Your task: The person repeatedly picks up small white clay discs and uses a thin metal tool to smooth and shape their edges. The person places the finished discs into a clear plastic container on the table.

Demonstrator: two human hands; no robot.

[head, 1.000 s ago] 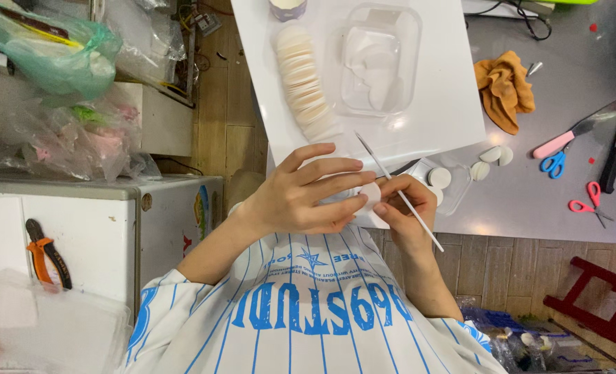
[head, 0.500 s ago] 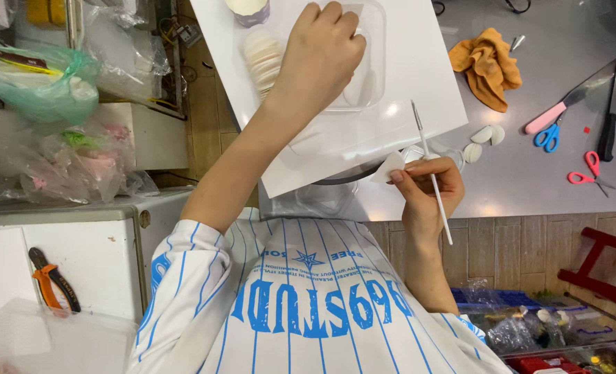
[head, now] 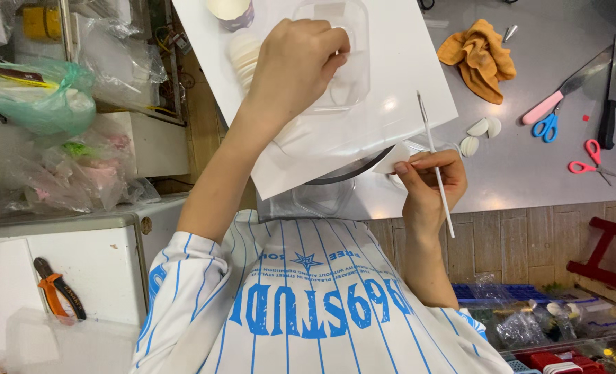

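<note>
We see the left hand (head: pixel 297 59) stretched to the far side of a white board (head: pixel 398 90) that lies on the grey counter (head: pixel 550 180), its fingers (head: pixel 335 45) curled down into a clear plastic tray (head: pixel 346 66); the hand covers what lies under it, so we cannot tell whether the fingers pinch anything or only touch the tray. Just left of that hand a row of pale round discs (head: pixel 242 52) rests on the board, and a small cup (head: pixel 230 10) stands at the far edge beyond them.

The right hand (head: pixel 429 183) is near the body, at the near right corner of the board. Its fingers are closed around a thin white stick (head: pixel 436 166), which points up and away from us, and the thumb and forefinger also pinch a small white piece (head: pixel 391 159) at the board's edge. A clear bowl (head: pixel 315 194) sits partly under the board, just left of this hand.

Further right on the counter lie three small white shells or petals (head: pixel 479 131), well apart from both hands, then an orange cloth (head: pixel 479 55), a pink-handled knife (head: pixel 564 93), blue scissors (head: pixel 545 126), red scissors (head: pixel 588 159) and a black-handled knife (head: pixel 611 97)

On the left, clear and green plastic bags (head: pixel 45 104) are heaped on a white cabinet (head: pixel 79 270), where orange-handled pliers (head: pixel 58 287) lie
</note>
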